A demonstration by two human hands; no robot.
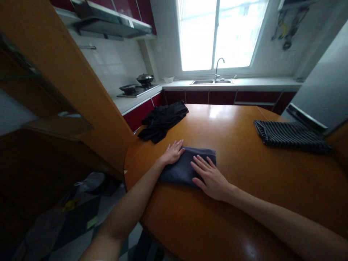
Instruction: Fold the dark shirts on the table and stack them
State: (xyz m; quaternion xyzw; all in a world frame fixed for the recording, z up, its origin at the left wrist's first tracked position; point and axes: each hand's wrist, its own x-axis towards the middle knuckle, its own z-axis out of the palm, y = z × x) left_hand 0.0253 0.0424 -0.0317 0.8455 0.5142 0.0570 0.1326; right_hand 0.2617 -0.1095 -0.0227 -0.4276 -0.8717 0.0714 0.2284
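A dark blue-grey folded cloth (pixel 182 168), likely a garment though its kind does not show, lies flat on the wooden table (pixel 239 177). My left hand (pixel 173 152) rests at its upper left edge, fingers stretched out. On the right part of the cloth lies my right hand (pixel 209 177), palm down with the fingers spread. Neither hand grips anything. Parts of the cloth are hidden beneath both hands.
A crumpled black garment (pixel 164 119) lies at the table's far left. Folded striped fabric (pixel 292 136) sits at the right. Behind are a stove with a lidded pan (pixel 145 78), a sink (pixel 212 82) and a window. A wooden cabinet (pixel 89 90) stands left.
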